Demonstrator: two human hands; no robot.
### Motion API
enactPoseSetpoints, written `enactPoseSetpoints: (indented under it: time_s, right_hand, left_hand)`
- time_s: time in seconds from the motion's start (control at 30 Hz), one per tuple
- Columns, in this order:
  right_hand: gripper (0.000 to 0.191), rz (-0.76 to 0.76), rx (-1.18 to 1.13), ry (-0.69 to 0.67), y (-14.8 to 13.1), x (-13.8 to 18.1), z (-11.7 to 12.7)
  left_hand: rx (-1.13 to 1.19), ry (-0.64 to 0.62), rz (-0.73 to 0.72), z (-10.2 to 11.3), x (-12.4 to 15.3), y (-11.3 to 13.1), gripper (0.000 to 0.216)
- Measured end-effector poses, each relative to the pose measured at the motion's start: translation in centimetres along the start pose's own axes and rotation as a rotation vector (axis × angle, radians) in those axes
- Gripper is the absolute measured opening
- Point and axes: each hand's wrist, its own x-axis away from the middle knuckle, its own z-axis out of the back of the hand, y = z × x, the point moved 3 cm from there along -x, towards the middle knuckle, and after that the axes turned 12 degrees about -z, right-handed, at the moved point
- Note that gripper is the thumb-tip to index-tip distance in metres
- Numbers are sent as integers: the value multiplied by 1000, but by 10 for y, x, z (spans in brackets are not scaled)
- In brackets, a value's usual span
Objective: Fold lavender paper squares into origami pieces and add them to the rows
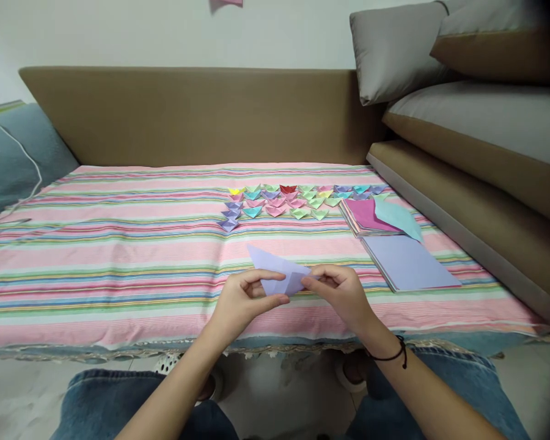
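Observation:
A folded lilac sheet of paper [277, 267] is held just above the striped cloth [119, 256], near its front edge. My left hand [242, 299] pinches the paper's lower left part, thumb and fingers closed on it. My right hand [341, 290] grips its right corner, fingers curled round the fold. A black band sits on my right wrist. Beyond my hands, several small folded paper shapes [293, 200] in many colours lie in rows on the cloth.
Right of my hands lies a lilac paper stack [407, 263], and behind it a pink stack [366, 217] with a light blue sheet [396, 217] on top. Brown sofa back [187, 113] behind, grey cushions [394, 49] at right, a blue pillow [13, 153] at left.

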Motion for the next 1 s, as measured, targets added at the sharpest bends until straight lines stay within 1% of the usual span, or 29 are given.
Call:
enactPoseSetpoints:
  time_s: [0.13,0.27,0.33,0.5,0.7,0.77,0.83,0.87,0.93,1.0]
  right_hand:
    - [26,-69,-39,49,3,0,-2]
    - [27,-88,-29,67,8,-2,-1]
    - [27,-92,-12,78,11,-2,-1]
    - [27,-117,-71,69,19,-4,-1]
    - [26,-178,-139,61,33,-4,-4]
    - [26,-190,-130,64,38,-5,-4]
    - [26,-203,-117,81,43,-8,-2]
    - [27,-209,-107,91,45,-9,0]
    - [27,-217,-78,104,49,-11,3]
    - [27,-215,-32,95,53,-12,4]
  left_hand:
    - [-24,41,-21,-4,1,-6,29]
    - [-115,118,-11,-4,0,-8,24]
    - [-134,130,-5,-4,0,-9,25]
    - [-116,103,51,-3,0,-19,28]
    - [-131,106,28,-6,3,-31,28]
    - [-120,88,33,-5,4,-35,30]
    - [-126,38,49,-2,4,-38,33]
    - [-161,10,55,0,5,-40,34]
    - [-338,-30,9,6,6,-41,32]
    - [-612,-54,-144,9,8,-38,26]
